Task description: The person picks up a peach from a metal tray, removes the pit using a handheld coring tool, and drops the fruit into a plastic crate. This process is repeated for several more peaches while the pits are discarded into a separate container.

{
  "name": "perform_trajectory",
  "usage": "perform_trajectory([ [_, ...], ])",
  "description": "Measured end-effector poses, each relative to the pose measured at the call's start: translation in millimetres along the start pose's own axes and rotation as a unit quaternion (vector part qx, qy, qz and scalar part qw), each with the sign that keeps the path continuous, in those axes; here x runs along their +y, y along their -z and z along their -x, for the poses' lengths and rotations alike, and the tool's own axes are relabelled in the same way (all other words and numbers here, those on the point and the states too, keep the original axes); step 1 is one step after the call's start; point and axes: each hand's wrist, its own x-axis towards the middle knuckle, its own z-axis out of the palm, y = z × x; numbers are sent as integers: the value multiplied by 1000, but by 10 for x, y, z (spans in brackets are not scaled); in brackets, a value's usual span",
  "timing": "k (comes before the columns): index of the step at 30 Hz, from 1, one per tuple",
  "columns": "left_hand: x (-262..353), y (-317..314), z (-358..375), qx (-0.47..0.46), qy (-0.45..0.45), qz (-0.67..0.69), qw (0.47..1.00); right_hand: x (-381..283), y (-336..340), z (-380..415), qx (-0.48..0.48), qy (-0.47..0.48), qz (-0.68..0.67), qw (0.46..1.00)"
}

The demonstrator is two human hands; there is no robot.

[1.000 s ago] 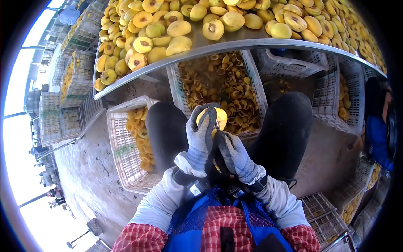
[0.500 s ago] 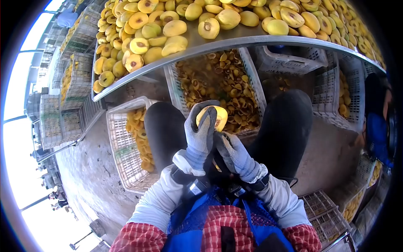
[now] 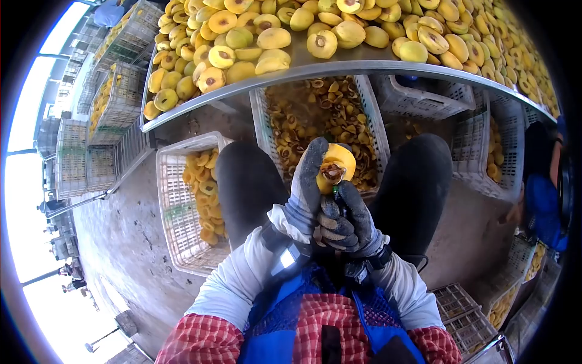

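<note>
A yellow halved fruit with a brown, rough centre is held up between my knees. My gloved left hand grips it from the left side, thumb and fingers round it. Just below and to the right, my gloved right hand is closed, its fingers curled round a small tool with a green spot, mostly hidden by the glove. The tool's end is at the fruit's lower edge. Under the fruit stands a crate of yellow-brown peelings and scraps.
Many halved fruits lie on a metal-edged table ahead. A white crate of fruit pieces stands left of my legs. More crates stand at the right, near a person in blue. Stacked crates are at the far left.
The fruit has turned so its brown centre faces me. My right hand has come up to its lower edge and curled round the tool. The view has shifted slightly.
</note>
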Motion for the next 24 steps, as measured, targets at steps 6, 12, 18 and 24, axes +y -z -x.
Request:
perform_trajectory([
  [6,83,212,83,64,-105,-12,992,-41,-26,8,127,63,5,990],
  [12,314,716,278,144,-259,-242,924,-27,-123,-17,122,1,65,990],
  [18,827,957,519,10,-243,-194,950,-59,-189,-51,110,27,178,978],
  [24,433,262,526,17,-268,-391,880,8,-455,-423,192,229,710,637],
])
